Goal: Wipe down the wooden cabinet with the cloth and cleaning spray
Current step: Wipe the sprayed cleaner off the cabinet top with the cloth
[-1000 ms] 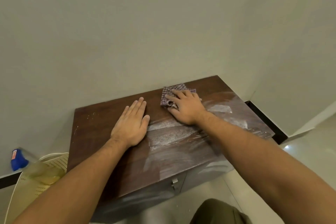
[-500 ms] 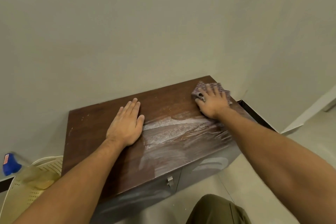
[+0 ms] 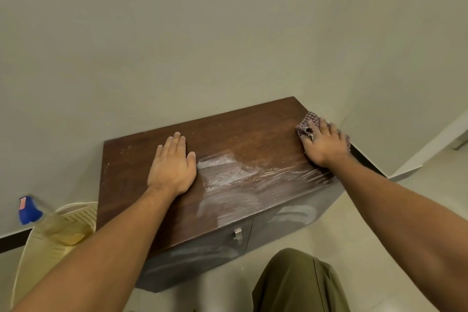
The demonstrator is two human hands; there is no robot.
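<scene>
Under the right hand (image 3: 325,145), the cloth (image 3: 307,121) is mostly hidden

Wooden cabinet (image 3: 253,134): dark top, wet-streaked. On it: checked cloth (image 3: 307,121), right rear corner, under right hand (image 3: 325,145); left hand (image 3: 172,164) flat.
</scene>
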